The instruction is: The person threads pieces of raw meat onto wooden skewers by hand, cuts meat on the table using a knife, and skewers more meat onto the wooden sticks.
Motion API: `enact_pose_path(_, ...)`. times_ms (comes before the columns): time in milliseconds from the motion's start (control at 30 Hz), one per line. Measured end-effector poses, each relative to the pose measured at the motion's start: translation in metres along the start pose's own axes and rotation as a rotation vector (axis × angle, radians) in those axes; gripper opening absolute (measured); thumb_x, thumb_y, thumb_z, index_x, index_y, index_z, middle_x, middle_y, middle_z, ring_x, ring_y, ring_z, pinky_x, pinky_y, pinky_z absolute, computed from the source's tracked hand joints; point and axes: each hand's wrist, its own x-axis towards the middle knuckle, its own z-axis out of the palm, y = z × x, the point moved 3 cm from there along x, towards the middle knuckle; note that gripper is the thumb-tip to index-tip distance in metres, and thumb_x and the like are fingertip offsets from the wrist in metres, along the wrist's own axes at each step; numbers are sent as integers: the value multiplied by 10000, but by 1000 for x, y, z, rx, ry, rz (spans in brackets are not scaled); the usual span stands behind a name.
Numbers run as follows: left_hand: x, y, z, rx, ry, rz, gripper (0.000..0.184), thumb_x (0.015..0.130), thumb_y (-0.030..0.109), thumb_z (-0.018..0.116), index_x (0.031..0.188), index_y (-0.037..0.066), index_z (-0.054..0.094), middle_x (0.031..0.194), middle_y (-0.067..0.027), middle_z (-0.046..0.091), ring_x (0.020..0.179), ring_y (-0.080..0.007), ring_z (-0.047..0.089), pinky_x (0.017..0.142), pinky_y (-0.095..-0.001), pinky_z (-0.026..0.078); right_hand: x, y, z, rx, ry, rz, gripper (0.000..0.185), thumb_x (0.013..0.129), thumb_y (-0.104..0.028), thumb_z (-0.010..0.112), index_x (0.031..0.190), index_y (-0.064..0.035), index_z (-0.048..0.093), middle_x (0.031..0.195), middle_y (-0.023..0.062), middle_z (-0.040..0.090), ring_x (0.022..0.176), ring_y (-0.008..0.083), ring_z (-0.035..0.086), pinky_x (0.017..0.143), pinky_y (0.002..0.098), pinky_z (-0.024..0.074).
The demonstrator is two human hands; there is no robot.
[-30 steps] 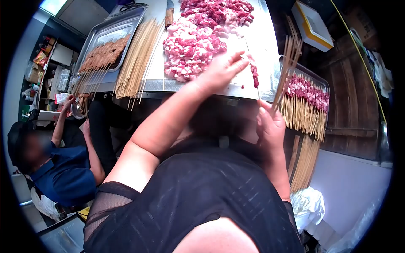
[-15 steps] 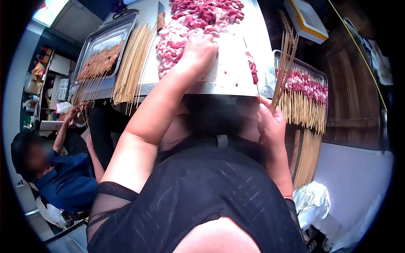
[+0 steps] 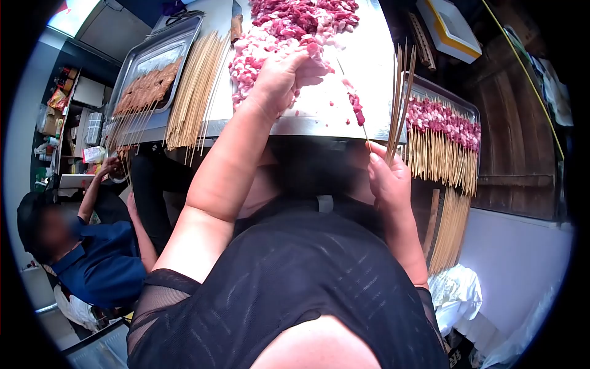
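My left hand (image 3: 279, 77) is at the right edge of the heap of diced red and white meat (image 3: 289, 27), with a small meat piece (image 3: 313, 48) pinched at its fingertips. Closed round a bundle of bamboo skewers (image 3: 401, 101), my right hand (image 3: 390, 178) is just past the table's near edge. Between its thumb and forefinger it also holds one skewer (image 3: 367, 134) that slants up and left over the table. Several meat pieces (image 3: 356, 107) are threaded on that skewer below its bare tip.
On the right, a tray (image 3: 442, 97) holds rows of meat skewers. Bare skewers (image 3: 195, 92) lie at the table's left, beside a tray (image 3: 187, 37) of browner skewers. A knife handle (image 3: 236, 27) is near the heap. A person (image 3: 92, 258) sits at left, holding skewers.
My left hand went from near the threaded skewer to the meat heap, then turned there, and now shows a piece at its fingertips. My right hand and its skewers have shifted slightly left.
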Motion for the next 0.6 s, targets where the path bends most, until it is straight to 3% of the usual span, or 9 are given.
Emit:
enact_pose_path(167,-4,2,-1,-75,36,-62,230,901,174,532,1040,-6,563,870,-120,651,821,-203,655,669,-276,544,-2,1,0,1,33,3,240,911,-82,522,1134,-11,578,640,-44,500,457,-3,364,388,139,265)
enact_pose_path(233,-11,7,2,315,-10,47,211,871,163,580,1041,39,598,867,-95,651,770,-151,633,670,-258,518,-3,0,0,-2,30,-12,239,911,-83,523,1132,-13,577,639,-47,498,457,-3,363,387,139,264)
enact_pose_path(267,-17,9,3,662,-61,50,211,846,142,612,1042,64,626,844,-47,647,730,-113,596,682,-243,496,-3,-1,0,-3,31,-13,239,911,-83,523,1132,-13,577,639,-47,498,457,-3,363,387,139,264)
enact_pose_path(367,-30,-6,3,1633,-283,512,344,780,165,676,1094,37,613,912,-98,624,826,-207,602,774,-300,487,-4,-2,-4,-5,48,-16,237,912,-85,521,1132,-17,576,639,-52,496,458,-5,363,387,137,262)
enact_pose_path(400,-33,1,4,1581,-242,487,374,760,169,685,1108,52,612,969,-144,599,884,-256,595,803,-334,478,-4,-2,-6,8,41,-27,237,912,-86,521,1134,-19,575,639,-54,494,458,-6,362,387,136,261)
enact_pose_path(500,-20,24,9,1457,-50,327,235,786,163,652,1007,83,666,889,-125,622,868,-284,603,782,-354,479,-3,-3,-10,16,47,-24,240,913,-88,520,1138,-22,572,639,-57,494,457,-8,358,388,134,260)
enact_pose_path(567,6,26,7,1576,-4,319,168,804,168,630,940,86,685,855,-113,629,853,-279,607,784,-365,479,-2,-3,-11,14,37,-33,240,915,-89,517,1138,-18,570,640,-56,496,455,-7,356,387,136,260)
enact_pose_path(600,20,24,3,1660,16,419,161,807,168,624,931,86,686,877,-116,630,862,-277,607,789,-367,478,-3,-4,-10,12,35,-36,240,915,-89,517,1138,-18,570,640,-56,496,455,-7,356,387,136,260)
